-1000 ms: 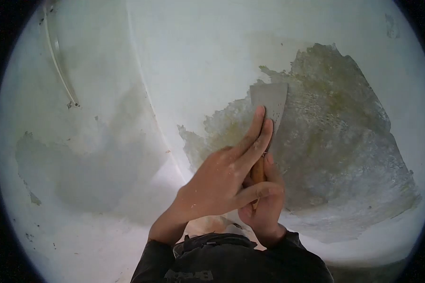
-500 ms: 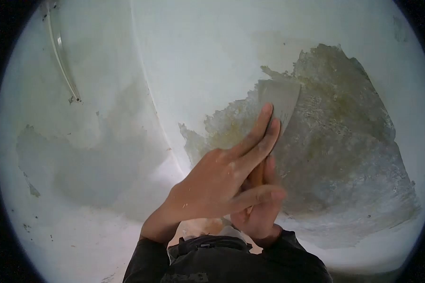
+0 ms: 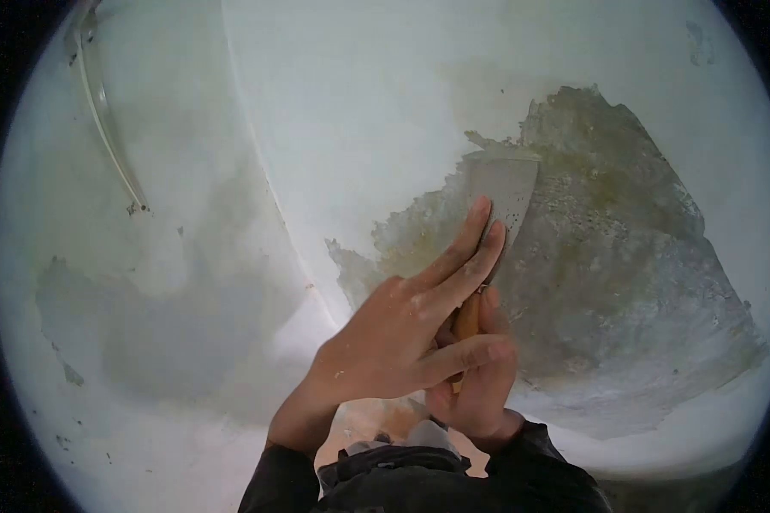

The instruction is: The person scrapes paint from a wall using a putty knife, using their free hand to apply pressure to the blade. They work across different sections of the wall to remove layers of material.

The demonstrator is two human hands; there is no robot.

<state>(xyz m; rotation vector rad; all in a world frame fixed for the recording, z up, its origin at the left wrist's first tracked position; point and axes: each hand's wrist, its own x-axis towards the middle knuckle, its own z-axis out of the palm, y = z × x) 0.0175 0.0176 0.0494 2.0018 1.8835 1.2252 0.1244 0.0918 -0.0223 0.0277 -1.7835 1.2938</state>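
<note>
Scraper (image 3: 503,190), handle (image 3: 465,321) grasped by the right hand (image 3: 481,400), has edged rightward along the ragged border of the bare patch (image 3: 612,265), where work seems concentrated. Left hand (image 3: 389,329) lays two fingers (image 3: 477,220) on the blade (image 3: 506,178); whether it grips, I cannot tell.

A single camera worn on the person's head looks forward and down, facing a pale, patchy wall (image 3: 351,111). The fingers (image 3: 464,238) lie close to the lens, slightly right of centre, and the wearer's dark clothing (image 3: 402,487) fills the near edge. The wide, rounded view ends in black corners.
</note>
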